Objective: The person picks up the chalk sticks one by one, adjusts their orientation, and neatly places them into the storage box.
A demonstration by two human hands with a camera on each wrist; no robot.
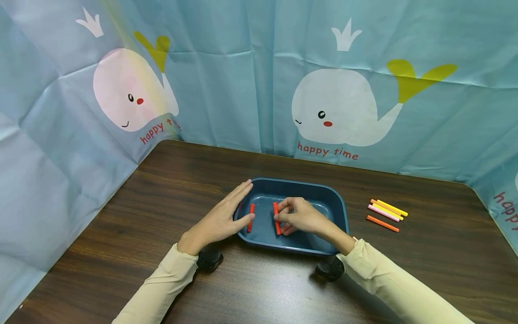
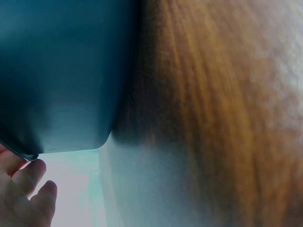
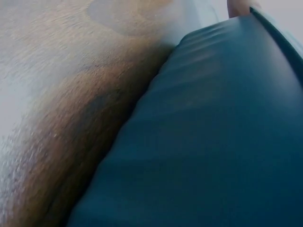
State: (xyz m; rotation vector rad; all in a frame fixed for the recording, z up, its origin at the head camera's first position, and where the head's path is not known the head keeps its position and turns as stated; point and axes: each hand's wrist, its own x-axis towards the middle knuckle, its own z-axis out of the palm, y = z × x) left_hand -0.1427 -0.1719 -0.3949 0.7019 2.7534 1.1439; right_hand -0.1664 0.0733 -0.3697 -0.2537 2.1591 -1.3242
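A dark blue plastic basin (image 1: 291, 246) sits on the table in front of the person. Inside it, the right hand (image 1: 301, 216) pinches a slim red stick (image 1: 277, 218) between thumb and fingers, the stick pointing away from the body. Another red stick (image 1: 251, 218) lies by the basin's left wall. The left hand (image 1: 220, 220) rests at the left rim with straight fingers along it, its thumb reaching over the rim to the second stick. In the left wrist view, fingertips (image 2: 35, 172) show at the basin's edge. The right wrist view mostly shows the basin's outer side (image 3: 203, 142).
Right of the basin lie several thin sticks: an orange one (image 1: 382, 223) apart, and a group with a pink stick (image 1: 383, 213) and yellow ones (image 1: 392, 208). The dark wood table (image 1: 170, 189) ends at a blue curtain (image 1: 267, 90) printed with whales.
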